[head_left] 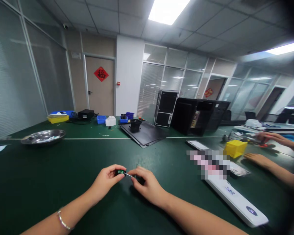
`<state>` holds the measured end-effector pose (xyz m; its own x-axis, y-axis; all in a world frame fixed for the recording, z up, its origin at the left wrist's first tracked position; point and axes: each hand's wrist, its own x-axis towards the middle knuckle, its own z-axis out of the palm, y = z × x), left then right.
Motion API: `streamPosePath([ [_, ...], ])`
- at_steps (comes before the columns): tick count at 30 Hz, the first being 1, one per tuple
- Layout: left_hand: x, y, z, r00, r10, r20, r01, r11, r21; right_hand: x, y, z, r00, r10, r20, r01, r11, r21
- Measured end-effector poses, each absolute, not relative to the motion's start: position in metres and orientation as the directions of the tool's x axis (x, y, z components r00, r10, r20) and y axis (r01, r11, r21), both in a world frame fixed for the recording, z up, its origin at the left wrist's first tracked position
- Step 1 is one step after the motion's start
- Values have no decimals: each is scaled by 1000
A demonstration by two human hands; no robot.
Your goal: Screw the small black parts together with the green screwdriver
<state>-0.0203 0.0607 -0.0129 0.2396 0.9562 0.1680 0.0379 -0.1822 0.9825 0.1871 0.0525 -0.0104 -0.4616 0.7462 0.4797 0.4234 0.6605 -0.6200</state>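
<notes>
Between the thumb and fingers of my left hand [105,179] is a small dark part with a green circuit board [121,171] showing on it. My right hand [148,186] is closed around a screwdriver [128,175], whose thin metal shaft points left. The shaft's tip reaches the right end of the small part; whether it sits in a screw is too small to tell. Most of the screwdriver's dark handle is hidden by my right fingers. Both hands are just above the green tabletop [88,166], close together.
A white power strip [237,199] lies to the right, beside a blurred-out patch. Another person's hands [258,160] work near a yellow box [235,148]. Farther back are a black panel [153,134], computer cases [166,107] and small blue bins [101,119]. A metal bowl [42,137] stands left.
</notes>
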Motion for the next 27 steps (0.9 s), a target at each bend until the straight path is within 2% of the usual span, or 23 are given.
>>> streamPosePath([
  [7,-20,62,-15,256,950,179,18,-189,982,187,52,-12,-463,747,477,422,659,-623],
  [16,-21,57,-9,253,939,231,111,-265,958,185,49,-10,-454,759,466,472,649,-597],
  [20,-20,55,-5,239,955,174,148,-212,966,186,51,-13,-440,761,478,489,649,-583],
  [24,-20,54,-4,260,962,88,79,-112,991,187,50,-14,-448,750,486,481,661,-576],
  [27,-21,54,-5,290,954,78,49,-96,994,187,49,-14,-467,736,490,468,676,-570],
])
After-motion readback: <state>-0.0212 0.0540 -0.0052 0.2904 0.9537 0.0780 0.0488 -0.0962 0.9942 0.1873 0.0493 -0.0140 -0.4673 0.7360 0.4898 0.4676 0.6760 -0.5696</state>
